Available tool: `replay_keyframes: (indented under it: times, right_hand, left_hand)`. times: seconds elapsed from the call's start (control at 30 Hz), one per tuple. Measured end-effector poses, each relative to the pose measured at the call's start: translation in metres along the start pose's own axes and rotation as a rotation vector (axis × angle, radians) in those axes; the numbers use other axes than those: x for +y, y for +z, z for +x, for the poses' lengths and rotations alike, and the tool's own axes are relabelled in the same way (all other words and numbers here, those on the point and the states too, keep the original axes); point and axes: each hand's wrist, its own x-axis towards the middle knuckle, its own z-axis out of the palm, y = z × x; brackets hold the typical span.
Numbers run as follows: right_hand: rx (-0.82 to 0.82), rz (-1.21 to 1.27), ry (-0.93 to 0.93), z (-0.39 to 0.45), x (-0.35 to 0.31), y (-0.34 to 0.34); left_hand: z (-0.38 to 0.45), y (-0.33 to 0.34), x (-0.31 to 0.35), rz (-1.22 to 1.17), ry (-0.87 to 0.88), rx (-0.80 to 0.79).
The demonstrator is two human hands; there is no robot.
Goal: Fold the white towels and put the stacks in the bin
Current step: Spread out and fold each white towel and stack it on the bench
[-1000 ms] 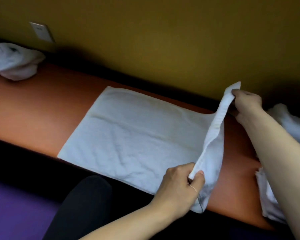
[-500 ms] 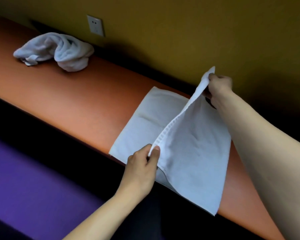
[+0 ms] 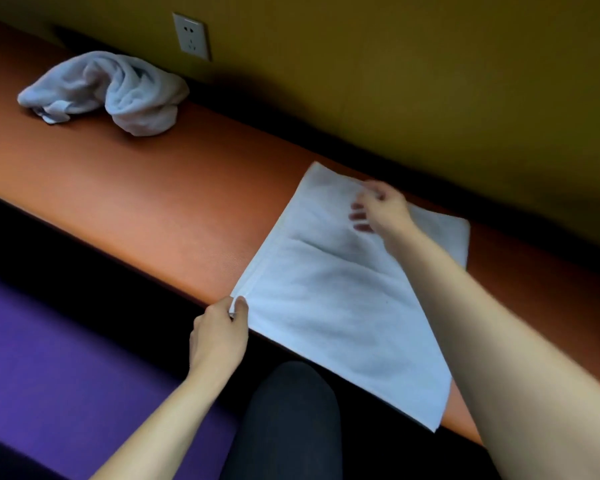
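While the left hand (image 3: 220, 329) is pinching the near-left corner of the towel (image 3: 340, 299) between thumb and fingers, closed tight on the doubled edge, the right hand (image 3: 378, 209) is sitting over the far part of the same towel, blurred. Right-hand fingers are looking loosely spread and curled, touching or just above the cloth near its far edge; can't tell if they're actually gripping anything.

Towel is lying flat on the orange bench (image 3: 146, 188), folded over on itself, two layers showing along the left edge, a crease running across the middle. Near edge is hanging slightly past the bench's front lip. A bit of the lower layer is sticking out at the far right, past the right forearm.

A second towel, crumpled (image 3: 111, 91), is sitting well apart at the far left of the bench, near the wall. Wall socket (image 3: 192, 36) is just above it on the yellow wall. A dark-clothed knee (image 3: 288, 410) is showing below the bench, purple floor (image 3: 49, 358) to its left.
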Motion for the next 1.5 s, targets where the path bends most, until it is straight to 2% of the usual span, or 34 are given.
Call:
replay_keyframes:
  times: [0.1,0.17,0.3,0.4,0.57,0.67,0.77,0.87,1.0,1.2,1.27,1.33,1.37,1.43,1.5]
  right_hand:
    - [0.091,-0.198,-0.078,-0.060,0.073,-0.040]
    - [0.196,-0.338,-0.063,-0.110,0.120,-0.067]
    - [0.456,-0.380,0.088,-0.194,0.190,-0.104]
    - [0.488,-0.347,0.205,-0.223,0.211,-0.107]
    - [0.370,-0.395,0.373,-0.233,0.202,-0.092]
    - [0.279,-0.309,0.414,-0.233,0.194,-0.085]
    - [0.362,-0.126,0.325,-0.237,0.191,-0.088]
    - [0.475,0.023,0.216,-0.246,0.190,-0.103]
    - [0.571,0.174,0.099,-0.268,0.185,-0.135]
    - [0.577,0.380,0.070,-0.307,0.189,-0.170]
    - [0.550,0.477,0.068,-0.321,0.187,-0.181]
    - [0.453,0.569,0.046,-0.332,0.185,-0.191]
    - [0.404,0.600,0.034,-0.335,0.185,-0.196]
    - [0.365,0.577,0.005,-0.338,0.184,-0.203]
    - [0.410,0.429,-0.033,-0.335,0.183,-0.206]
  left_hand:
    - [0.000,0.004,-0.007,0.057,0.033,0.024]
    - [0.001,0.003,-0.010,0.140,0.086,0.060]
    - [0.004,0.002,-0.013,0.260,0.205,0.165]
    - [0.006,0.003,-0.008,0.210,0.209,0.141]
    - [0.006,-0.001,0.005,0.147,0.137,0.101]
    - [0.001,-0.003,0.013,0.086,0.081,0.007]
    - [-0.003,-0.004,0.017,-0.053,0.003,-0.080]
    - [-0.017,-0.007,0.026,-0.398,-0.091,-0.144]
    - [-0.055,-0.022,0.037,-0.599,-0.048,-0.173]
    - [-0.112,-0.038,0.040,-0.818,-0.032,-0.260]
    - [-0.125,-0.046,0.039,-0.879,0.041,-0.338]
    - [-0.134,-0.052,0.032,-0.875,0.135,-0.457]
    - [-0.136,-0.053,0.028,-0.797,0.182,-0.472]
    - [-0.142,-0.055,0.025,-0.560,0.280,-0.373]
    - [-0.142,-0.055,0.021,-0.376,0.358,-0.209]
